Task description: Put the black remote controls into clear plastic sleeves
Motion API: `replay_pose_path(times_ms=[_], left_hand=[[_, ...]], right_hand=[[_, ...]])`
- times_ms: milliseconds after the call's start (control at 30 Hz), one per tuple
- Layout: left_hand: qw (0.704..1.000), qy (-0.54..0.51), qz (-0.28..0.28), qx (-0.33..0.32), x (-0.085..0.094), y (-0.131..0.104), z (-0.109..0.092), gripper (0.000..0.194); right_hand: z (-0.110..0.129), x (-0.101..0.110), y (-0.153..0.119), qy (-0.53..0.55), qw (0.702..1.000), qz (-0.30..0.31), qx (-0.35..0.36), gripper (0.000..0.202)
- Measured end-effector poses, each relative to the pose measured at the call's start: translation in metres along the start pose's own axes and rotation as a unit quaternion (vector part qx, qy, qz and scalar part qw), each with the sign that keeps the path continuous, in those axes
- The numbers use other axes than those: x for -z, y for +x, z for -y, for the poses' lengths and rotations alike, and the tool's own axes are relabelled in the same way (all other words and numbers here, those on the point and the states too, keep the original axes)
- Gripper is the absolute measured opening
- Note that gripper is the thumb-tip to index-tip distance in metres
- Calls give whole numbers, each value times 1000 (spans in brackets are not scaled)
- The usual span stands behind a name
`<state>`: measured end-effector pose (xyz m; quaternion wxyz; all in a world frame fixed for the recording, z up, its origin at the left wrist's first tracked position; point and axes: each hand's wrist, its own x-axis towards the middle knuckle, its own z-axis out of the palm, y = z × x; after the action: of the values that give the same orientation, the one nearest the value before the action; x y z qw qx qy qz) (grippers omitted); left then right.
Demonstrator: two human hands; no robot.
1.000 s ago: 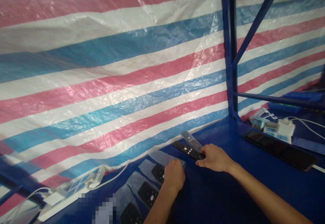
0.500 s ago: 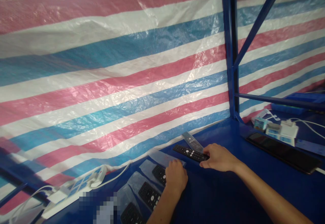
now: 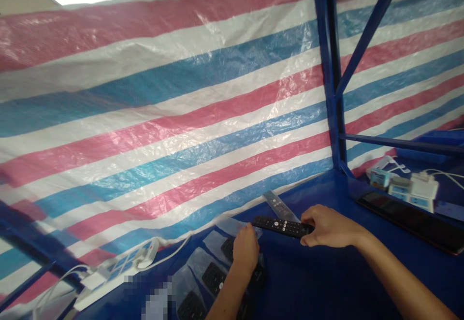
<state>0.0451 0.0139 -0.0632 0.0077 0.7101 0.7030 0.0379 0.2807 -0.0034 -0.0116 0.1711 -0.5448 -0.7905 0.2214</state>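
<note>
My right hand [image 3: 326,226] grips one end of a black remote control [image 3: 282,226], whose far end points left. That end meets the fingertips of my left hand [image 3: 246,250], which are closed at the edge of a clear plastic bag [image 3: 230,225]. Behind the held remote lies another remote in a clear bag [image 3: 280,206]. Left of my left hand, several black remotes lie in a row, partly in clear bags, among them a near remote [image 3: 191,305] and a middle remote [image 3: 213,277]. My left hand and forearm hide parts of them.
A white power strip [image 3: 119,271] with cables lies at the left. On the right are a black tablet-like device [image 3: 409,221] and white adapters [image 3: 413,192] with cords. A blue metal post [image 3: 329,78] and a striped plastic sheet [image 3: 181,117] stand behind the blue table [image 3: 311,281].
The held remote has been raised slightly, its far end now meeting my left fingers. My left hand has shifted a little against the bags. The camera view has tilted up slightly.
</note>
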Motion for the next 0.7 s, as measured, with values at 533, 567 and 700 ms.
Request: replay_pose_path(times_ms=[533, 567, 700], left_hand=[[1000, 5, 4, -31, 19, -2, 17, 33], [999, 11, 6, -35, 20, -4, 16, 34], [998, 28, 10, -49, 22, -12, 12, 34]], right_hand=[[14, -6, -4, -24, 999, 42, 21, 14], [16, -7, -4, -29, 999, 39, 18, 14], [24, -11, -3, -53, 998, 27, 12, 14]])
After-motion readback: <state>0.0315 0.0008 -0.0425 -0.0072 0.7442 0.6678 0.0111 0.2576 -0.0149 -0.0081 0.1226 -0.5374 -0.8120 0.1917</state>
